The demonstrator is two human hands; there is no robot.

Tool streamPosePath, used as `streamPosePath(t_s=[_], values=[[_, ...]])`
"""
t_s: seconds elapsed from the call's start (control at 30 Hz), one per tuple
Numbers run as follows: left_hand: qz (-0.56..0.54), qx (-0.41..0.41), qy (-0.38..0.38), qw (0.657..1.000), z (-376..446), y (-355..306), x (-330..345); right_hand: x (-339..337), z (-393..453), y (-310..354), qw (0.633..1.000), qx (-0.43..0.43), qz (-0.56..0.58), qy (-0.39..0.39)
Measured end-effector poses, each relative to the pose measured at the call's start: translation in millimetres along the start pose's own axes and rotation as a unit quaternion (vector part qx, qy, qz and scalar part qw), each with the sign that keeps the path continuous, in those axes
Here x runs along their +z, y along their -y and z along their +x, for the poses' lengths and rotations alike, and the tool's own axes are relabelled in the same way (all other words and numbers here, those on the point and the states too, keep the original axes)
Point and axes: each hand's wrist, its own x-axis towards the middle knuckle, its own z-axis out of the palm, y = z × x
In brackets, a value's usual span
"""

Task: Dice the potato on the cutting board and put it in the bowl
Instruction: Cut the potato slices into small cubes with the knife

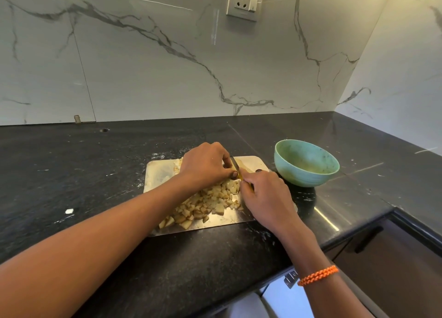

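We are dicing the last of the potato on the cutting board (157, 171), which is lying on the dark counter (71, 174). Our left hand (205, 165) is curling its fingers over the uncut potato piece (241, 165) at the far end of the board, pinning it down. Our right hand (265, 193) is gripping the knife (235, 165) by its yellow handle, with the blade passing just beside the left fingertips. A heap of diced potato (205, 205) is spreading across the near half of the board. The green bowl (306, 164) is sitting just right of the board and, as far as we can see, is not yet holding any potato.

To do this step well, we are judging it best to keep the left fingertips tucked back from the edge, cut straight down in even slices, and keep the remaining piece flat so it is not rolling. Clearing the heap aside would be giving the blade room.

We are finding no readable writing or brand; the wall socket (245, 1) is showing none.
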Motion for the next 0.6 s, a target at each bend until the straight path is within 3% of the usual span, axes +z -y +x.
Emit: streamPosePath(t_s=[0.3,0.6], values=[[0.012,0.008,0.009,1.0,0.4,-3.7,-1.8,-14.4,-44.7,-10.3,0.999,-0.036,0.005,0.008],[0.015,0.01,0.005,1.0,-1.5,-4.2,-4.2,-21.8,-65.4,-22.8,0.999,-0.002,0.034,-0.013]])
